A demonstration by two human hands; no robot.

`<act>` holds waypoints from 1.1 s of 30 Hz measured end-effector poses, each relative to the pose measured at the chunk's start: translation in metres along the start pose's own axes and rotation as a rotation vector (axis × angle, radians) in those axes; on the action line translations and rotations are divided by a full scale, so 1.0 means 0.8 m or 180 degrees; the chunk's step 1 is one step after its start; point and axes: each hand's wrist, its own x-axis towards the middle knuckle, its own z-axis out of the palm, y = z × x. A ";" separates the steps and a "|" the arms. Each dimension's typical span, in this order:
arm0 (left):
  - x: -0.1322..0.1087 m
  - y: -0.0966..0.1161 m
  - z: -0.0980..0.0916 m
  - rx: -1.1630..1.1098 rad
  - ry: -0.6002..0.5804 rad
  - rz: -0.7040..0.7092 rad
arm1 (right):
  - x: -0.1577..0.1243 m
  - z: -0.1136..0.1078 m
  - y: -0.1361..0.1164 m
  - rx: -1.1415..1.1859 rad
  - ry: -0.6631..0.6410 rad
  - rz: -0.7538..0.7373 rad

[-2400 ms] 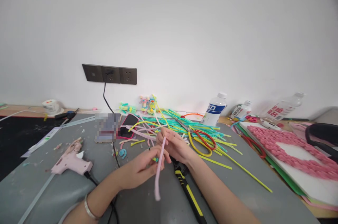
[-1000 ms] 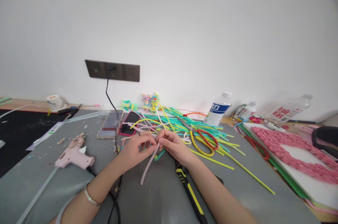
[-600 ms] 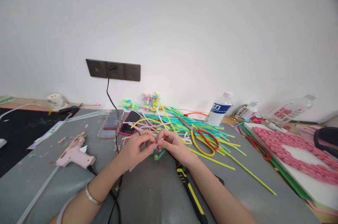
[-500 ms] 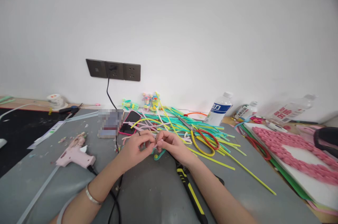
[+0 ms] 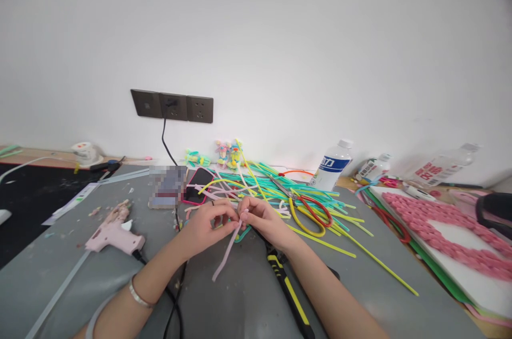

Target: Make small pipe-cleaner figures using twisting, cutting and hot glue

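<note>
My left hand [image 5: 214, 224] and my right hand [image 5: 266, 222] meet above the grey mat, fingertips almost touching. Between them is a pale pink pipe cleaner [image 5: 226, 258], its free end hanging down toward me. The right thumb and fingers pinch its bent upper part; the left fingertips close on it just beside. Partly hidden behind the fingers lies a teal pipe cleaner piece [image 5: 242, 234]. Under my right wrist rest pliers with black and yellow handles [image 5: 290, 293]. Beyond my hands spreads a pile of yellow, teal and pink pipe cleaners [image 5: 256, 182].
Scissors with red and yellow handles [image 5: 310, 214] lie on the pile. A pink glue gun [image 5: 116, 235] with a black cord sits left. Small pipe-cleaner figures [image 5: 229, 153] stand by the wall. A bottle [image 5: 331, 166] and a pink braided piece [image 5: 408, 216] are on the right.
The pink pipe cleaner's long end now hangs down toward me; before, only a small bit showed between the fingers. My left fingers have shifted slightly to the right.
</note>
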 end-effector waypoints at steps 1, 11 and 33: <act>0.000 0.000 0.000 -0.0044 -0.0004 -0.0016 | 0.000 0.000 0.000 -0.0001 -0.0010 -0.0009; 0.000 0.002 0.001 -0.0352 -0.0072 -0.0159 | -0.001 0.000 0.001 -0.0030 -0.0069 0.0008; -0.004 0.007 0.003 0.0077 -0.0116 -0.0009 | 0.005 -0.007 -0.002 -0.0016 0.0861 -0.0505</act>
